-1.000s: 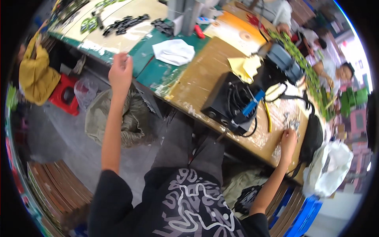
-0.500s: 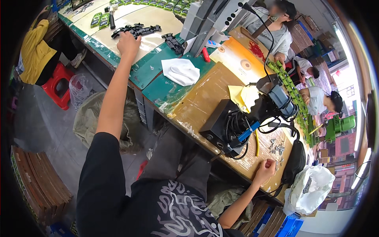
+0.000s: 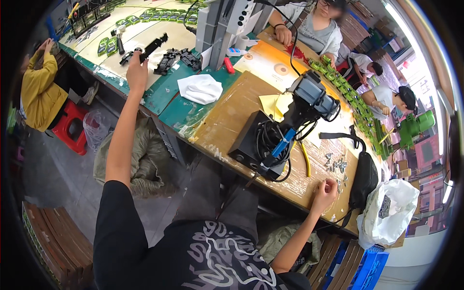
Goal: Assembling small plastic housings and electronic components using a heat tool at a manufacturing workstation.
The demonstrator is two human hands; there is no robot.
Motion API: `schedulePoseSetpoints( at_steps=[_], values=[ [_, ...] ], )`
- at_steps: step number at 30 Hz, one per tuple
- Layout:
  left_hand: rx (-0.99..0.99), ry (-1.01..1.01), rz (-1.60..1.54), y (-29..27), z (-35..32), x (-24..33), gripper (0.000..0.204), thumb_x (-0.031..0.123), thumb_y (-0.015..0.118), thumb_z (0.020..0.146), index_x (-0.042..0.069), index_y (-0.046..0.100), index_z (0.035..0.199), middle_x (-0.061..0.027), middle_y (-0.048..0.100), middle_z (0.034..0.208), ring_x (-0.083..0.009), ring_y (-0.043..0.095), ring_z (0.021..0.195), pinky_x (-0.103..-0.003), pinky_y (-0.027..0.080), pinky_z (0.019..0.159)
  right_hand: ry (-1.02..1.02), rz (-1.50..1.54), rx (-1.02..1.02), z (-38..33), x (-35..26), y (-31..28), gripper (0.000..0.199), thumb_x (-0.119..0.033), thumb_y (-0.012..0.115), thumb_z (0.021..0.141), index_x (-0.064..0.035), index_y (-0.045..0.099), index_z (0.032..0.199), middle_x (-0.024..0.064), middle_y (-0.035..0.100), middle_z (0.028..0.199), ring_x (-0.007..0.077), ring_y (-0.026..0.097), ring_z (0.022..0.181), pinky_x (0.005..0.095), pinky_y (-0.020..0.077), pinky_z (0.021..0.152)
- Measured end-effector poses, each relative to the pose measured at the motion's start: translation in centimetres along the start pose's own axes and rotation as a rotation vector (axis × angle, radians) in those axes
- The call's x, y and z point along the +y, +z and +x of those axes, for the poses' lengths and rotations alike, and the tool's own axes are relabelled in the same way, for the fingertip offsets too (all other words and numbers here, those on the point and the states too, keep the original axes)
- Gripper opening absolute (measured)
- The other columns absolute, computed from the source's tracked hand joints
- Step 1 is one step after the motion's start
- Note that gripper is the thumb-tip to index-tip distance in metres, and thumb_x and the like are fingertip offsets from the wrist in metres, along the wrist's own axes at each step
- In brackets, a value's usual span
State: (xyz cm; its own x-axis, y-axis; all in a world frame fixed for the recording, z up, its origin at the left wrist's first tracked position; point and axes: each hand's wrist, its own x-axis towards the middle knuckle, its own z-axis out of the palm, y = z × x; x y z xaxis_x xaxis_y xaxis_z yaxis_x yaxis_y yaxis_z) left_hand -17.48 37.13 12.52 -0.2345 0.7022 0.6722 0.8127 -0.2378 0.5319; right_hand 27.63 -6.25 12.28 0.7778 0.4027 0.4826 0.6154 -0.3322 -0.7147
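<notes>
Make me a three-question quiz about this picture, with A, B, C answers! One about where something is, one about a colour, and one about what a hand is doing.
1. Where does the crumpled white cloth lie?
A. on the green mat
B. on the floor
C. inside the white plastic bag

2. What colour is the small stool on the floor at the left?
A. blue
B. red
C. white

3. What is the left hand doing?
A. lying flat on the brown table
B. hanging by the person's side
C. gripping a long black plastic part

Answers: 1 A, the cloth rests on the green mat beside the brown board. 2 B, the stool is red. 3 C, the fingers close round the black part's near end, arm stretched far out.
</notes>
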Motion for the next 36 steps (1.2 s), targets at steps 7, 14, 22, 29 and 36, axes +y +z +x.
schedulePoseSetpoints(
  at_steps=[7, 14, 22, 29, 36],
  values=[
    [-0.077, -0.227, -0.925, -6.4, -4.6, 7.0, 0.030, 0.007, 0.069, 0.071, -0.002, 0.047, 0.091, -0.0067, 0.054, 0.071, -0.0105, 0.053, 0.048, -0.024, 0.044, 0.047, 0.113, 0.244, -0.004, 0.0, 0.6, -0.6, 0.009, -0.003, 0.055, 0.081, 0.0011, 0.052, 0.087, 0.0010, 0.050, 0.069, 0.0067, 0.047, 0.059, 0.0202, 0.0396, 0.052],
    [-0.412, -0.132, -1.403, -17.4, -17.6, 16.0, 0.014, -0.009, 0.053, 0.076, 0.002, 0.050, 0.085, -0.0111, 0.051, 0.078, -0.0159, 0.053, 0.055, -0.027, 0.047, 0.053, 0.138, 0.703, -0.053, -0.8, -2.0, -1.2, 0.005, -0.003, 0.049, 0.084, -0.0024, 0.047, 0.088, 0.0056, 0.048, 0.080, 0.0093, 0.045, 0.061, 0.0230, 0.0403, 0.057],
    [-0.909, -0.001, -1.559, -19.8, -22.9, 18.7, 0.012, -0.010, 0.064, 0.065, 0.001, 0.061, 0.065, -0.0146, 0.054, 0.082, -0.0221, 0.059, 0.072, -0.028, 0.051, 0.061, 0.169, 1.412, -0.796, -8.3, -8.7, -2.5, 0.016, -0.008, 0.057, 0.077, -0.0023, 0.044, 0.086, 0.0165, 0.051, 0.095, 0.0188, 0.052, 0.073, 0.0295, 0.0450, 0.067],
    [-1.193, -0.106, -1.742, -17.2, -24.5, 18.8, 0.014, -0.013, 0.062, 0.064, 0.001, 0.060, 0.065, -0.0140, 0.055, 0.079, -0.0209, 0.058, 0.070, -0.029, 0.052, 0.064, 0.291, 1.545, -0.902, -9.9, -8.2, -3.1, 0.021, -0.011, 0.056, 0.079, -0.0038, 0.038, 0.086, 0.0252, 0.050, 0.104, 0.0239, 0.055, 0.086, 0.0307, 0.0456, 0.070],
    [-1.284, -0.106, -1.597, -16.8, -25.5, 18.8, 0.014, -0.009, 0.063, 0.065, 0.004, 0.059, 0.064, -0.0133, 0.055, 0.078, -0.0204, 0.058, 0.068, -0.028, 0.050, 0.061, 0.342, 1.682, -0.965, -10.1, -8.1, -3.5, 0.021, -0.010, 0.052, 0.081, -0.0042, 0.032, 0.088, 0.0301, 0.056, 0.078, 0.0281, 0.059, 0.055, 0.0319, 0.0496, 0.048]
  ],
)
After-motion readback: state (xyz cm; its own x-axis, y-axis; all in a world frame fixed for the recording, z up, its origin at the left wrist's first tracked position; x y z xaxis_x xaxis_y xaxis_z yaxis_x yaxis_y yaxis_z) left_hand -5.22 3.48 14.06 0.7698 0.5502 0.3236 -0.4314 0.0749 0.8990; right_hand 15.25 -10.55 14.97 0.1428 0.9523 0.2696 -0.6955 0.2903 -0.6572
